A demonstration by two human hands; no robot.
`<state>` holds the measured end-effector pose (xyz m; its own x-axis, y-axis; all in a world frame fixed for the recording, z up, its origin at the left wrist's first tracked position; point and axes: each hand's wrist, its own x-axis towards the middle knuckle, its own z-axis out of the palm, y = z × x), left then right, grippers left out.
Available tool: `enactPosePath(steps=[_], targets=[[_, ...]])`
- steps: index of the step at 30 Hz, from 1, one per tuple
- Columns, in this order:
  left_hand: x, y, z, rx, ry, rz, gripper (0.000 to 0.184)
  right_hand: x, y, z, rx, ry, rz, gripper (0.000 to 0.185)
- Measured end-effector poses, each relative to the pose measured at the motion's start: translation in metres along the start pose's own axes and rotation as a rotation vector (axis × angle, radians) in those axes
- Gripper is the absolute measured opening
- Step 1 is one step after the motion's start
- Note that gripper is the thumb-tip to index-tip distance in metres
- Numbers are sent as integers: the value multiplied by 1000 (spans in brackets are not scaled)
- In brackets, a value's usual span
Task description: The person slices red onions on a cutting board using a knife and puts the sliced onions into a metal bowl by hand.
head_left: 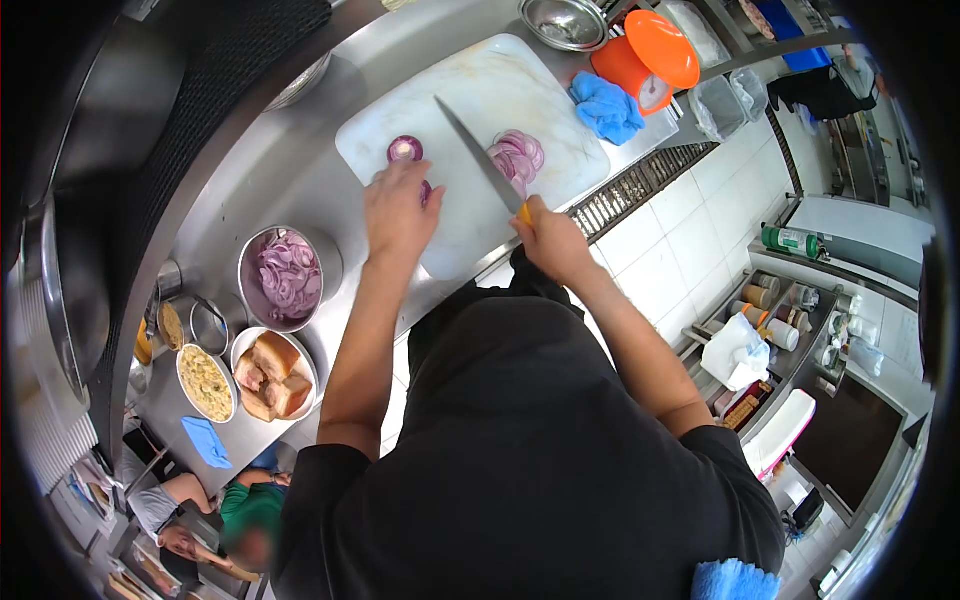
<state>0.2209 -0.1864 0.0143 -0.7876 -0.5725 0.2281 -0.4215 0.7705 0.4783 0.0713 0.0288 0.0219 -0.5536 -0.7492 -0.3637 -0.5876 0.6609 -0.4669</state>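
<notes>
My right hand [557, 241] is wrapped around the yellow handle of a long kitchen knife [478, 152], whose blade points away over the white cutting board [470, 80]. My left hand [400, 207] is at the left side of the board, its thumb and fingers around a red onion piece [426, 192] that is mostly covered. Just beyond those fingertips lies a halved red onion [405, 149]. Thin red onion slices [518, 158] are piled to the right of the blade.
On the left of the steel counter stand a metal container of sliced onion [288, 275], a bowl of meat chunks [272, 375] and a dish of yellowish food [206, 384]. A blue cloth [606, 107], orange scale [640, 65] and metal bowl [565, 22] sit beyond the board. Other people are at lower left.
</notes>
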Motion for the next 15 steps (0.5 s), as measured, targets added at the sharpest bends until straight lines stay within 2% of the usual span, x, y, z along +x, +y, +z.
enactPosePath(steps=[3,6,10,13,15], targets=[[-25,-17,-6,211,-87,-87,47,-3,21,22,40,2,-34,37],[-26,-18,7,-129,-200,-283,49,4,29,13,19,21,-1,36],[-4,-4,42,-323,-135,-102,49,19,43,-3,-46,84,19,35],[12,16,63,-414,-174,-83,48,19,39,-14,-102,97,12,35],[18,25,66,-369,-212,-81,55,12,23,-22,-109,120,13,35]])
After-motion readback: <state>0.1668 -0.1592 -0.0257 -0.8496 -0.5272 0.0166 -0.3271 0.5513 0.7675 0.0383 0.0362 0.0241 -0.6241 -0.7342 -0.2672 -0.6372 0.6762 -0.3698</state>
